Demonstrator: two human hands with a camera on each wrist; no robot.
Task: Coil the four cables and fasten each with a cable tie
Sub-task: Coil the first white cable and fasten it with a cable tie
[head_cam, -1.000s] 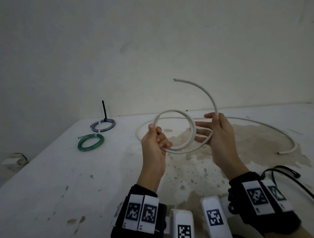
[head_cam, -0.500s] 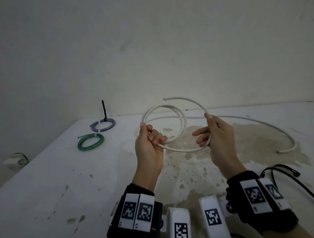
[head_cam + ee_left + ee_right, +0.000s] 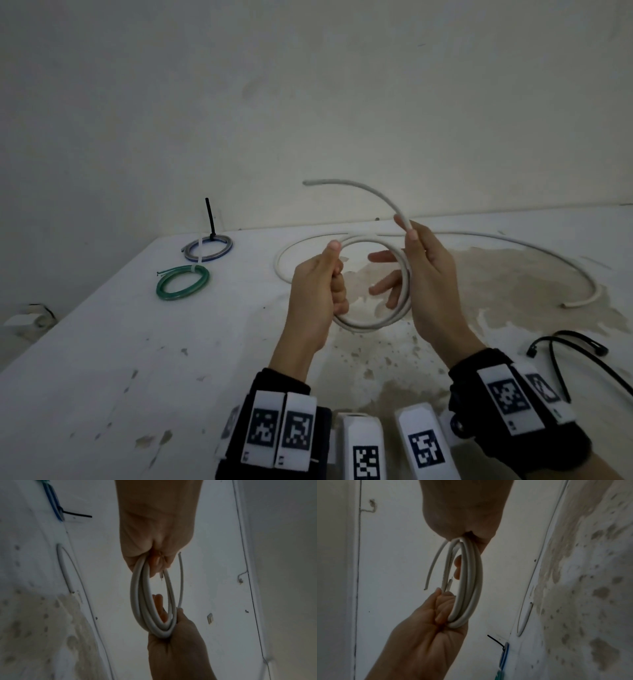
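Holding a half-wound white cable above the bench, the left hand has its fingers curled round the coil's left side, while the right hand pinches the free tail between thumb and forefinger, its other fingers spread through the loop. Left of the coil lie the green coil and the blue coil, both tied. Behind the coil another white cable lies uncoiled; right of it, black cable ties.

We see two bare hands, left hand and right hand, each wearing a black fabric wrist cuff carrying white rectangular tags printed with black square-patterned markers.
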